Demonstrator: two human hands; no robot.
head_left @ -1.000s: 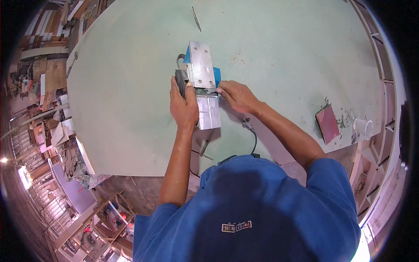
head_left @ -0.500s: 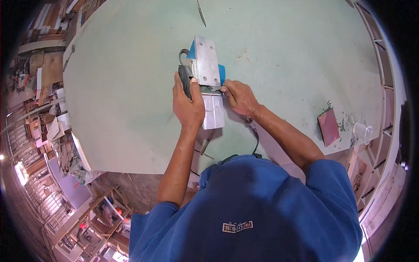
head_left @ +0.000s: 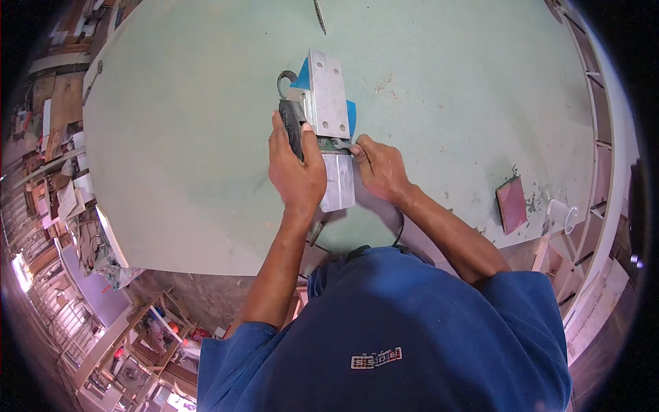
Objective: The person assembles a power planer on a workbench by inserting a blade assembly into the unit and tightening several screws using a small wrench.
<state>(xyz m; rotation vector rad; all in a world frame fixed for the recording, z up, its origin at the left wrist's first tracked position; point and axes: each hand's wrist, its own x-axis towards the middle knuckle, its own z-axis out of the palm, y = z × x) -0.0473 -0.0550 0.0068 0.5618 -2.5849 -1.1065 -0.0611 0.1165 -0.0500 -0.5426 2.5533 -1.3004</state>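
An electric hand planer (head_left: 329,93) lies upside down on the pale green table, its two silvery sole plates facing up and parts of its blue body showing at the sides. My left hand (head_left: 296,172) grips its black side cover, with the thumb pressed by the gap between the plates. In that gap sits the cutter drum (head_left: 327,145), partly covered. My right hand (head_left: 384,172) pinches a small grey wrench (head_left: 341,145), whose head rests at the drum; the fingers hide the rest of it.
A thin dark pointed rod (head_left: 320,17) lies at the far side of the table (head_left: 185,137). To the right are a reddish block (head_left: 511,204) with dark crumbs round it and a clear plastic cup (head_left: 564,216) near the edge. Shelving (head_left: 596,172) stands beyond; wood scraps crowd the left.
My right hand has shifted slightly, and more of the wrench head shows at the drum. My left hand keeps its grip on the planer. The whole view has moved a little.
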